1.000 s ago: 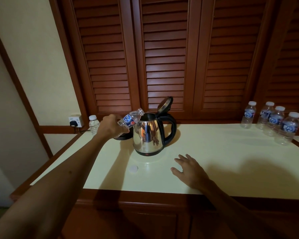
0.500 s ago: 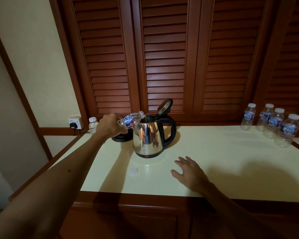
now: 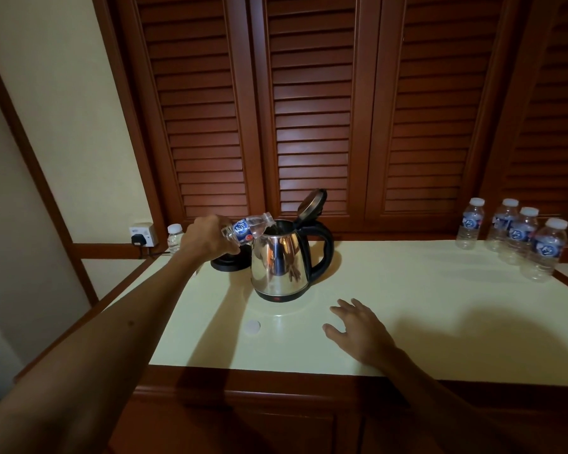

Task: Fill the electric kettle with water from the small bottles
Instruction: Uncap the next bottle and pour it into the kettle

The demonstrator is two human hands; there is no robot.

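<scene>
The left hand (image 3: 207, 239) grips a small bottle (image 3: 248, 228) by its base end and holds it tipped on its side, neck over the open mouth of the electric kettle (image 3: 281, 262). Against the frames of a second and half a second ago the tilt is much the same, though the neck now sits a touch lower over the rim; the pour goes on rather than starts or ends. Some water looks to remain in the bottle, but no stream can be made out at this size.

The kettle stands on the cream worktop (image 3: 423, 306) with its lid (image 3: 312, 203) hinged up toward 1 o'clock and its handle toward 3 o'clock. It is off its black base (image 3: 227, 264), which sits just beside it at 9 o'clock. The right hand (image 3: 358, 329) lies open and flat on the worktop at 5 o'clock from the kettle, as before, holding nothing.

A loose white cap (image 3: 253, 326) lies at 7 o'clock from the kettle, probably this bottle's. One capped bottle (image 3: 174, 239) stands at the far left by the wall socket (image 3: 142, 235); four capped bottles (image 3: 518, 235) cluster well apart at 3 o'clock. My judgement: the filling is early, with several bottles yet to open, and the kettle must afterwards go on its base.
</scene>
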